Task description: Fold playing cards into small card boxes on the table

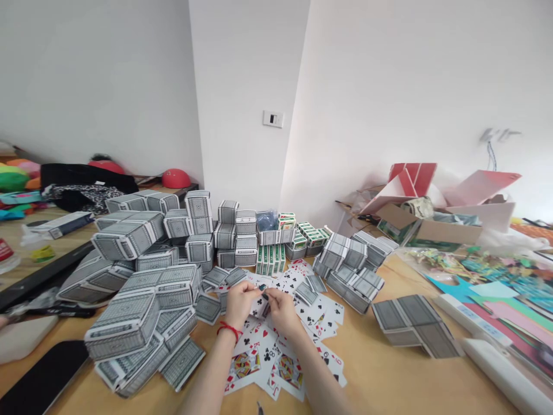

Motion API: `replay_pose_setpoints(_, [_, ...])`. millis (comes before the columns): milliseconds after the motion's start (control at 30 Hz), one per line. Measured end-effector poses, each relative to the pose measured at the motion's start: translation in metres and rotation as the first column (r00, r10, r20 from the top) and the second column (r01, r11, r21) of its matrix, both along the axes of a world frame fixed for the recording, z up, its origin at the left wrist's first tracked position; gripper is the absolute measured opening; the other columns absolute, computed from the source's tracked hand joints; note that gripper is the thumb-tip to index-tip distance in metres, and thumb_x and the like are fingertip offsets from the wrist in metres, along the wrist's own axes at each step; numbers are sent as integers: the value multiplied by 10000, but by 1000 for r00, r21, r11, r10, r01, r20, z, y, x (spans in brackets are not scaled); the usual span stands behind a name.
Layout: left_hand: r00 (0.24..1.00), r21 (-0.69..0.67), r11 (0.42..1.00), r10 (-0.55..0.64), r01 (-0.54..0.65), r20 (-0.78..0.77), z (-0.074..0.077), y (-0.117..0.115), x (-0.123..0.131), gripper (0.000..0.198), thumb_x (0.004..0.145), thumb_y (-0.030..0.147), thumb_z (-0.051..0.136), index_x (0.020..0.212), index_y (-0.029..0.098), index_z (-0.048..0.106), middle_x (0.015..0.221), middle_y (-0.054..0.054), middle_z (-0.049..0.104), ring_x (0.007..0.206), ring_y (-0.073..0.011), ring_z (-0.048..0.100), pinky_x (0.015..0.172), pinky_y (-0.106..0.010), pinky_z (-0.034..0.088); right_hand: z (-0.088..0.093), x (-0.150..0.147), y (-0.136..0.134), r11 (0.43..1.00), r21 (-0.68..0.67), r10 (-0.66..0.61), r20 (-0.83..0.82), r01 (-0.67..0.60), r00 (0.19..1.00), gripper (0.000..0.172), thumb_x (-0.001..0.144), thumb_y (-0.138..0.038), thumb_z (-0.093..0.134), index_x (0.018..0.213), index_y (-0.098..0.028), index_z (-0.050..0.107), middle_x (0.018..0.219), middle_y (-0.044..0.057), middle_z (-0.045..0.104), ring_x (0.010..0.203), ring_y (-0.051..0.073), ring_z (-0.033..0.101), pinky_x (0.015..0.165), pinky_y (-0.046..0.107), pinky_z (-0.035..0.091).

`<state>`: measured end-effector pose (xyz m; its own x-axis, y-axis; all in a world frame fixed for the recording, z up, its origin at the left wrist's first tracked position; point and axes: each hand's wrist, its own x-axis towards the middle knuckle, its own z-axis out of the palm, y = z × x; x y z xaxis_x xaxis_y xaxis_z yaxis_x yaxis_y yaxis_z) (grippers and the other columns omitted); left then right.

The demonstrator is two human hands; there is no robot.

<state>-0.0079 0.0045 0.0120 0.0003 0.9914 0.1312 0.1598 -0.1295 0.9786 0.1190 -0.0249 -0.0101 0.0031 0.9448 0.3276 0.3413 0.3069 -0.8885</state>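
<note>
1. My left grip (239, 302) is pinched narrow on a playing card (261, 295), with thumb and fingertips closed on its 9 o'clock edge. A red string bracelet (228, 329) sits on that wrist.
2. My right grip (281, 311) is closed on the same card from its 3 o'clock side, so both hold it just above the wooden counter (389, 380).
3. The card shows only a little between my fingers. I see black pips but cannot tell its rank.
4. Under my hands and toward 6 o'clock, loose face-up cards (259, 360) lie spread out and overlapping.
5. From 9 to 11 o'clock sits a heap of card-built blocks (129, 323), grey backs outward, several of them tilted.
6. At 12 o'clock, green card packs (271, 259) stand in a row.
7. At 3 o'clock, a flat sheet of joined cards (415, 325) lies back up, well apart from my hands.
8. At 8 o'clock, a dark phone (43, 377) lies near the counter's edge.
</note>
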Motion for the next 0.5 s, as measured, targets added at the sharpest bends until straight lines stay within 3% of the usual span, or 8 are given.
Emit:
replay_pose_setpoints(100, [997, -41, 999, -20, 23, 75, -3, 2, -1, 229, 577, 334, 594, 460, 161, 501, 441, 53, 419, 460, -95, 374, 473, -226, 295, 1, -2, 1, 1000, -9, -22, -62, 22, 998, 233, 788, -280, 425, 714, -178, 620, 664, 28, 611, 680, 171, 550, 660, 280, 432])
replay_pose_setpoints(300, [995, 54, 998, 38, -43, 92, -3, 4, -4, 217, 652, 357, 559, 696, 154, 621, 663, -18, 617, 653, -168, 552, 612, -265, 420, -6, -10, 6, 978, -205, -118, -360, 45, 925, 237, 663, -393, 635, 727, -182, 548, 505, -31, 516, 405, 121, 466, 410, 253, 431])
replay_pose_setpoints(400, [999, 127, 991, 27, -31, 32, 0, 3, -3, 228, 674, 306, 526, 820, 176, 642, 787, -44, 656, 758, -198, 586, 712, -310, 446, -6, -11, 6, 978, -203, -128, -380, 53, 916, 217, 642, -372, 655, 669, -189, 542, 496, -32, 514, 402, 117, 456, 405, 258, 449])
replay_pose_setpoints(500, [997, 199, 979, -31, 45, -73, 1, 2, -4, 224, 691, 265, 501, 836, 201, 660, 841, -46, 658, 793, -196, 581, 749, -317, 441, -1, -9, 4, 983, -182, -62, -440, -22, 896, 185, 664, -360, 628, 720, -187, 595, 555, -15, 553, 469, 130, 488, 442, 266, 479])
